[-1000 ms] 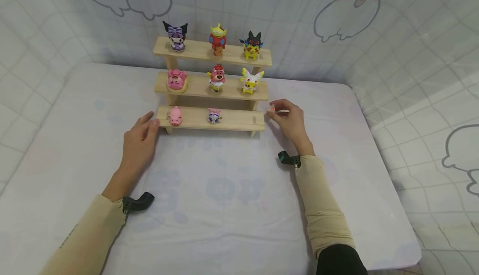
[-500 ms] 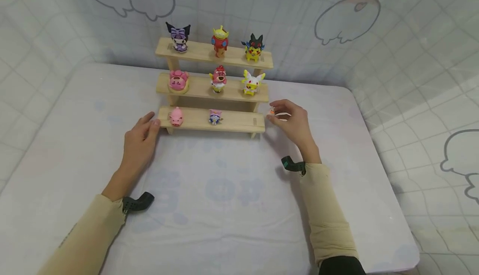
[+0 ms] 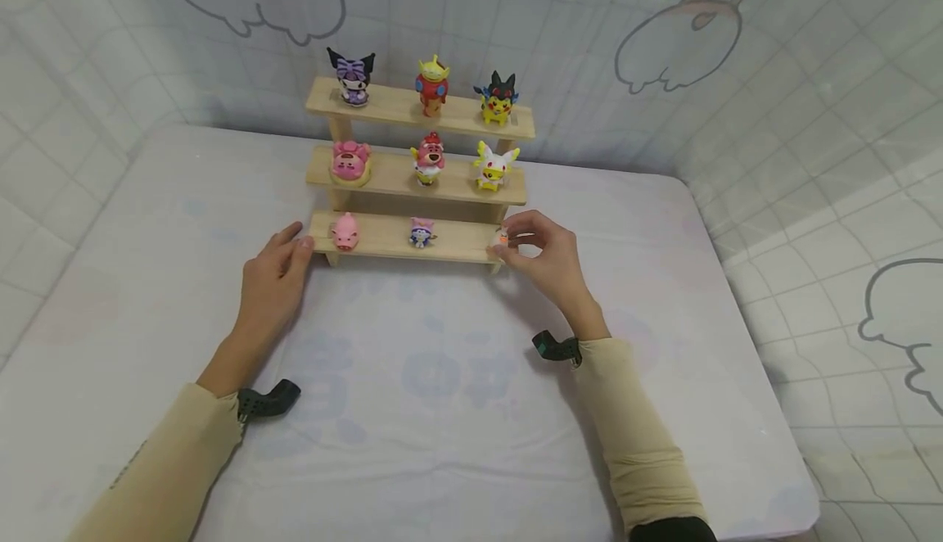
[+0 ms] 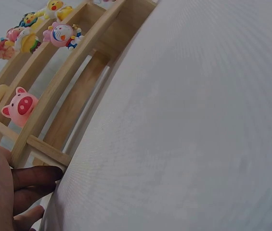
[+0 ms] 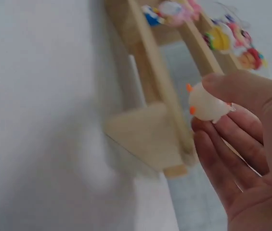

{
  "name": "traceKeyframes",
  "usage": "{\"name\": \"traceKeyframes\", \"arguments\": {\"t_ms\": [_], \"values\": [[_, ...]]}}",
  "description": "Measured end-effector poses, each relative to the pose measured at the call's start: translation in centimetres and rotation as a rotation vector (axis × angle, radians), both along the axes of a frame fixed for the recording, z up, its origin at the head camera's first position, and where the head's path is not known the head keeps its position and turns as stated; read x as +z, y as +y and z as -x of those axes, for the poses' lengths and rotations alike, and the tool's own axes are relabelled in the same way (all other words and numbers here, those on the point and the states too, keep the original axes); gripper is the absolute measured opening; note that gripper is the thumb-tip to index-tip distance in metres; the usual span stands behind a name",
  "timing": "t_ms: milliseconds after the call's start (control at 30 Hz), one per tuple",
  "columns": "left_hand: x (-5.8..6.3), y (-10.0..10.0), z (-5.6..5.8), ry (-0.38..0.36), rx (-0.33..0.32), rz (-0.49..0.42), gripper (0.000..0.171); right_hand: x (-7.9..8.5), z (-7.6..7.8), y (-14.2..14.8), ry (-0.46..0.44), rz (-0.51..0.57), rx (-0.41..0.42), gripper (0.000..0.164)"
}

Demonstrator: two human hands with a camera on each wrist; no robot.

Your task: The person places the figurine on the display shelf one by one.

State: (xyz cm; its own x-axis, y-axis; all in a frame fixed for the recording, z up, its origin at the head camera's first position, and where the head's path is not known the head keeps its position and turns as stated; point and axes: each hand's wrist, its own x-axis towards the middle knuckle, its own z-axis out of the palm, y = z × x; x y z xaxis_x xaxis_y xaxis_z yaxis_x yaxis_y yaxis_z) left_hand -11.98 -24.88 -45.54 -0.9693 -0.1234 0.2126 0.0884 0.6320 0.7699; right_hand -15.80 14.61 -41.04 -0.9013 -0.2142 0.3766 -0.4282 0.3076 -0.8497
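Note:
My right hand (image 3: 548,255) pinches a small white figurine (image 5: 206,103) with orange bits between thumb and fingers. In the head view this figurine is at the right end of the lowest tier; whether it touches the wood cannot be told. My left hand (image 3: 274,276) rests against the left end of the three-tier wooden shelf (image 3: 383,247), its fingers (image 4: 34,178) beside the end support. A pink pig figurine (image 3: 345,232) sits at the left of the lowest tier, and a purple-and-white figurine (image 3: 421,232) stands near its middle.
On the middle tier are a pink bear (image 3: 349,163), a red-capped bear (image 3: 428,159) and a white-eared yellow figurine (image 3: 494,167). Up top stand a purple-and-black figurine (image 3: 352,79), a green-headed one (image 3: 431,88) and a black-hooded yellow one (image 3: 497,100). A pale cloth (image 3: 427,460) covers the table.
My right hand has moved left with the white figurine, from beside the shelf to the right end of its lowest tier. My left hand has stayed at the shelf's left end.

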Motion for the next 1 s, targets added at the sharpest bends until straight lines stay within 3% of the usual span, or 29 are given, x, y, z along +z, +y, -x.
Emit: {"name": "traceKeyframes", "arguments": {"t_ms": [167,467,1000], "values": [[0.1,0.0,-0.1,-0.008,-0.006,-0.001,0.058,0.8,-1.2,-1.5,0.050,-0.030,-0.020,0.030],[-0.2,0.0,-0.2,-0.022,-0.007,0.002,0.057,0.1,-1.9,-1.8,0.048,-0.044,-0.072,0.031],[-0.1,0.0,-0.1,-0.022,0.005,0.017,0.061,0.3,-1.4,-2.8,0.107,-0.017,-0.099,0.028]]}}
